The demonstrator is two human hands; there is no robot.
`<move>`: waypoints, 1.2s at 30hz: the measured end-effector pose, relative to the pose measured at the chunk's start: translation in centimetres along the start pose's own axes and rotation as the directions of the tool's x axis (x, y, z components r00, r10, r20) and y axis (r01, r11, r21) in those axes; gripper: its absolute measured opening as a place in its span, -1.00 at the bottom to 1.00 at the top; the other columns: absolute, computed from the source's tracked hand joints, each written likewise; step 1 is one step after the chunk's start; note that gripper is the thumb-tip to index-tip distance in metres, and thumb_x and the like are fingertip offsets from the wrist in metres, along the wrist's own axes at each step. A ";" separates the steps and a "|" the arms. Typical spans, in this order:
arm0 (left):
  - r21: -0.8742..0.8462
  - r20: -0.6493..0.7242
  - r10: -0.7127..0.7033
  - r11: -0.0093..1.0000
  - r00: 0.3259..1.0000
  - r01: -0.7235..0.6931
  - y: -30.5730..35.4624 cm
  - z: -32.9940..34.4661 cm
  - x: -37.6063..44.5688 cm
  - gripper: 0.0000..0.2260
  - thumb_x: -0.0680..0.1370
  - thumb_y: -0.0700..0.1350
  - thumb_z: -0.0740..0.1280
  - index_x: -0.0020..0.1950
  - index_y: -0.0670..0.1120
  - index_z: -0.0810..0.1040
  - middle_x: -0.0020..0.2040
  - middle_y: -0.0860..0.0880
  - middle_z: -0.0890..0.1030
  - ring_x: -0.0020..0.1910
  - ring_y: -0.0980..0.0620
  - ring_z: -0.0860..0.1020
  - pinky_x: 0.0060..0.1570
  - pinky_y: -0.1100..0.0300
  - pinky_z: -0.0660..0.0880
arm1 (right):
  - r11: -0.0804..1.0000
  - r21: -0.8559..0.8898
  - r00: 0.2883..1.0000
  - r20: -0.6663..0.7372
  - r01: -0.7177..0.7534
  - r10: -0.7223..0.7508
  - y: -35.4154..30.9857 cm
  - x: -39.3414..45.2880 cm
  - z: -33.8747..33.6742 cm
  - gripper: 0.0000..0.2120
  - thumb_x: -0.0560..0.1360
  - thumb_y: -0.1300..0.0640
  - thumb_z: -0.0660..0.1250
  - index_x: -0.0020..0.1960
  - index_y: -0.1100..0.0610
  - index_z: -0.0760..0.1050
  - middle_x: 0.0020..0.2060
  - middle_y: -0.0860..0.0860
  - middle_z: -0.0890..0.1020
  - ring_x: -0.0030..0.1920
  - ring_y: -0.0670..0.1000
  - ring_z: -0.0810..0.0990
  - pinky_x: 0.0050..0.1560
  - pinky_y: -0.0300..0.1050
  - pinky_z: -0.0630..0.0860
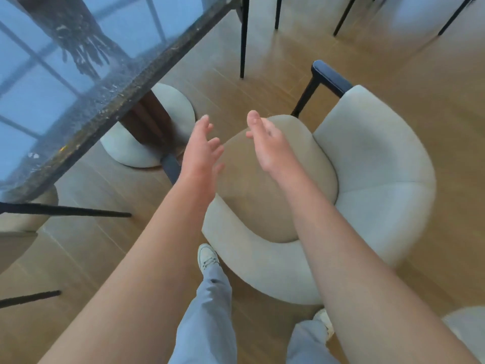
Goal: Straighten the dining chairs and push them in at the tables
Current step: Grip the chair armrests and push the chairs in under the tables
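Note:
A cream upholstered dining chair with a curved back, tan seat cushion and dark armrests stands on the wood floor, turned at an angle and apart from the dark glossy table at upper left. My left hand and my right hand both hover above the seat with fingers spread, holding nothing and touching nothing. The chair's curved back wraps from below my arms around to the right.
The table's round white pedestal base sits left of the chair. Black chair legs stand at the top, and another chair sits at the left edge. My shoes and grey trousers are beside the chair back.

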State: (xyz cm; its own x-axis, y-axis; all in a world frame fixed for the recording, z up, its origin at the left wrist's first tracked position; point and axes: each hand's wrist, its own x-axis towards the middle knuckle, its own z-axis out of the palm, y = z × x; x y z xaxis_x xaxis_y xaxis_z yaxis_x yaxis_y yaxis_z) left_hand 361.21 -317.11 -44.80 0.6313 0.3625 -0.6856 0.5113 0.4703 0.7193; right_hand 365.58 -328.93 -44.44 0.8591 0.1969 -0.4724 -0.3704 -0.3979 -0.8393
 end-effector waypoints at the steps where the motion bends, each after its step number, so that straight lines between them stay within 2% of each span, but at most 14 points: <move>1: 0.006 0.016 0.025 1.000 1.000 -0.025 -0.4 1.7 -2.0 -0.54 0.64 0.22 0.16 0.47 0.05 0.43 0.41 -0.09 0.46 0.36 -0.05 0.48 0.43 -0.10 0.35 | 1.000 0.020 1.000 -0.012 0.014 -0.013 0.2 -1.4 -2.2 -0.45 0.65 -0.26 0.04 0.48 0.04 0.36 0.32 -0.02 0.55 0.33 -0.03 0.48 0.23 -0.14 0.33; 4: 0.017 0.042 0.102 0.995 0.994 -0.103 -2.4 6.5 -8.3 -0.58 0.65 0.22 0.15 0.44 0.09 0.44 0.39 -0.08 0.48 0.32 -0.05 0.51 0.38 -0.07 0.38 | 0.994 0.093 0.997 -0.062 0.058 -0.052 1.4 -6.3 -8.5 -0.44 0.64 -0.26 0.04 0.50 0.04 0.34 0.37 0.02 0.52 0.37 0.03 0.48 0.40 0.06 0.38; 6: 0.013 0.042 0.129 0.991 0.991 -0.130 -4.3 9.8 -13.1 -0.58 0.66 0.21 0.14 0.44 0.07 0.45 0.36 -0.07 0.49 0.31 -0.05 0.51 0.33 -0.06 0.38 | 0.988 0.125 0.993 -0.091 0.090 -0.079 2.5 -10.1 -13.0 -0.44 0.65 -0.25 0.04 0.50 0.06 0.34 0.37 0.04 0.52 0.37 0.05 0.48 0.43 0.15 0.37; 10: 0.033 0.086 0.141 0.989 0.986 -0.145 -7.6 16.5 -21.0 -0.64 0.67 0.19 0.13 0.35 0.05 0.48 0.35 -0.09 0.50 0.27 -0.06 0.52 0.31 -0.07 0.41 | 0.981 0.153 0.986 -0.130 0.123 -0.104 3.3 -17.6 -22.1 -0.44 0.66 -0.24 0.01 0.45 0.11 0.38 0.19 0.03 0.57 0.29 0.08 0.53 0.40 0.17 0.40; 13: 0.064 0.161 0.165 0.982 0.973 -0.177 -8.6 22.0 -26.4 -0.63 0.68 0.19 0.12 0.34 0.02 0.49 0.37 -0.10 0.50 0.28 -0.07 0.52 0.32 -0.09 0.43 | 0.969 0.210 0.979 -0.185 0.128 -0.089 3.3 -22.5 -28.7 -0.37 0.60 -0.32 0.02 0.49 0.04 0.34 0.30 0.05 0.55 0.33 0.07 0.51 0.42 0.18 0.38; 16: 0.082 0.200 0.225 0.966 0.954 -0.245 -7.9 26.6 -29.9 -0.61 0.66 0.20 0.14 0.34 0.01 0.50 0.33 -0.05 0.54 0.24 -0.01 0.55 0.35 -0.12 0.43 | 0.943 0.294 0.970 -0.229 0.153 -0.086 2.9 -24.8 -34.0 -0.55 0.64 -0.26 0.06 0.39 -0.04 0.39 0.26 0.10 0.57 0.28 0.07 0.54 0.39 0.15 0.42; 18: 0.077 0.195 0.251 0.960 0.948 -0.270 -7.2 28.8 -31.0 -0.62 0.66 0.20 0.16 0.34 0.01 0.51 0.30 -0.03 0.56 0.21 0.01 0.56 0.35 -0.11 0.43 | 0.928 0.329 0.965 -0.246 0.175 -0.095 2.4 -25.3 -36.6 -0.60 0.66 -0.22 0.07 0.38 -0.04 0.37 0.19 0.04 0.58 0.24 0.04 0.55 0.39 0.13 0.42; 21: 0.078 0.208 0.274 0.952 0.939 -0.295 -6.3 31.7 -31.0 -0.59 0.66 0.20 0.16 0.36 -0.02 0.52 0.29 -0.05 0.57 0.22 0.01 0.57 0.34 -0.09 0.44 | 0.909 0.352 0.953 -0.272 0.224 -0.130 1.8 -25.1 -39.4 -0.55 0.66 -0.23 0.07 0.45 -0.05 0.35 0.18 -0.03 0.55 0.22 -0.01 0.55 0.36 0.12 0.45; 26: 0.039 0.184 0.248 0.965 0.951 -0.259 -5.7 35.1 -27.9 -0.58 0.65 0.21 0.17 0.35 -0.02 0.53 0.27 -0.04 0.59 0.20 0.01 0.59 0.28 -0.06 0.48 | 0.922 0.346 0.968 -0.232 0.176 -0.097 1.7 -22.4 -42.8 -0.50 0.66 -0.20 0.08 0.51 0.01 0.32 0.24 -0.03 0.55 0.21 -0.04 0.55 0.34 0.06 0.47; 32: 0.012 0.084 0.209 0.977 0.974 -0.211 -3.8 38.8 -19.9 -0.57 0.65 0.21 0.16 0.36 -0.02 0.52 0.28 -0.05 0.58 0.22 -0.01 0.58 0.29 -0.07 0.47 | 0.958 0.243 0.982 -0.147 0.149 -0.115 -0.3 -12.6 -45.5 -0.47 0.64 -0.25 0.07 0.51 -0.01 0.32 0.24 -0.06 0.56 0.24 -0.05 0.55 0.39 0.11 0.43; 36: 0.006 0.016 0.154 0.988 0.988 -0.154 -1.9 40.7 -13.7 -0.53 0.65 0.23 0.14 0.42 -0.03 0.47 0.31 -0.06 0.55 0.23 -0.01 0.57 0.25 -0.03 0.45 | 0.967 0.237 0.996 -0.038 0.091 -0.084 -3.1 -4.7 -45.6 -0.51 0.67 -0.19 0.08 0.50 0.02 0.34 0.23 -0.02 0.56 0.23 -0.02 0.55 0.40 0.09 0.42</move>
State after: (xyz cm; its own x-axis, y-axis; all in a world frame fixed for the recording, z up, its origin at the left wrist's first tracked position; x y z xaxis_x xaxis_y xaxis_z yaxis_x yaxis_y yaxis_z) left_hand 375.31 -355.68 -32.29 0.7119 0.4172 -0.5649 0.4114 0.4041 0.8170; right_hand 378.76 -369.54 -27.35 0.9000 0.1954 -0.3897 -0.3642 -0.1545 -0.9184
